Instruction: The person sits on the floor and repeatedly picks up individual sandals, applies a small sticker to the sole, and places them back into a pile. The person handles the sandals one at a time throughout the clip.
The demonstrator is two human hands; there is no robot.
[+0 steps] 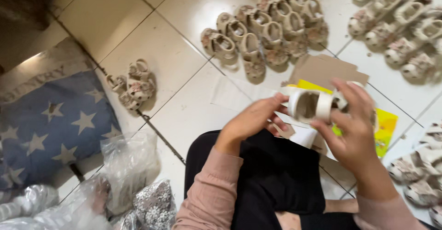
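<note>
I hold the small cream sandal (313, 105) in the middle with both hands: my left hand (251, 119) pinches its end, my right hand (352, 129) wraps it. If my grip gets loose, I think it could drop onto the floor (184, 60).

A blue star-patterned cushion (50, 124) lies on the white tiled floor (152, 50). Right of it sit a few small beige sandals (132, 85); clear plastic bags (126, 165) lie just below it.

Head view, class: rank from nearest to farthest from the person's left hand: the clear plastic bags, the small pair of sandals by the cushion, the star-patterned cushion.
From the left hand:
1. Small pair of sandals, floor to its left.
2. Clear plastic bags, lower left; close to the first.
3. Star-patterned cushion, far left.
</note>
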